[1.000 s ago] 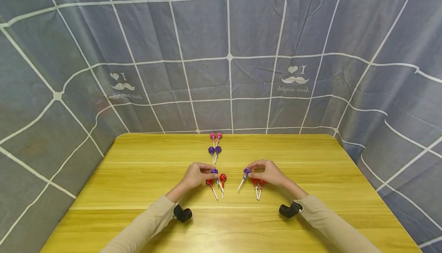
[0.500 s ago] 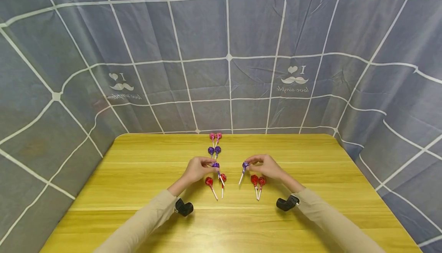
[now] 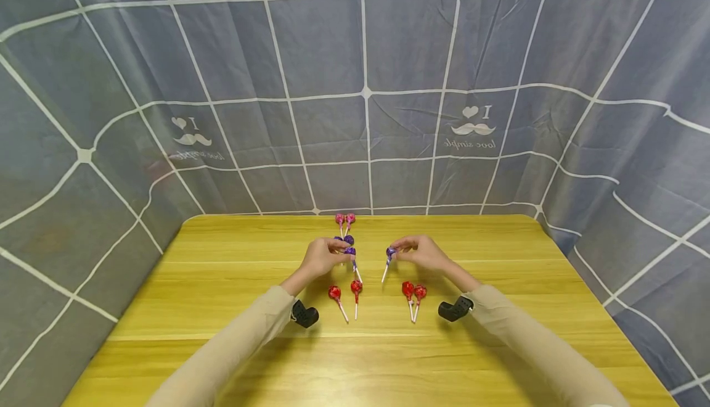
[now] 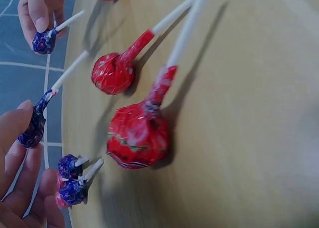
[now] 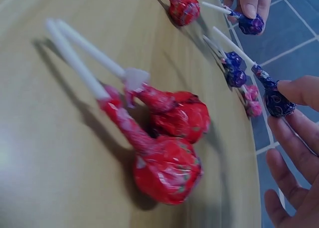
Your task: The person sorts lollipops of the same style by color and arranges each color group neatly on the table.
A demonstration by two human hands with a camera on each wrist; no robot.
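Observation:
My left hand (image 3: 322, 256) pinches a purple lollipop (image 4: 34, 124) by its wrapped head, the white stick pointing down toward me. In my right hand (image 3: 424, 253) a second purple lollipop (image 5: 278, 101) is held between thumb and fingertips, its stick also slanting down. Both are raised above the table. Just behind the left hand lie two more purple lollipops (image 3: 349, 240), one of them mostly covered by the fingers. Nearer me lie two red lollipops (image 4: 137, 134) on the left side. Another pair of red lollipops (image 5: 169, 170) lies on the right, sticks meeting at their ends.
Two pink lollipops (image 3: 350, 217) lie at the far edge of the yellow wooden table (image 3: 477, 357). A grey curtain (image 3: 410, 43) with white lines hangs behind and around the table. Each wrist wears a black camera (image 3: 305, 314).
Both hands have moved away from me across the table, carrying their purple lollipops from above the red ones toward the far purple pair. The red lollipops are now uncovered.

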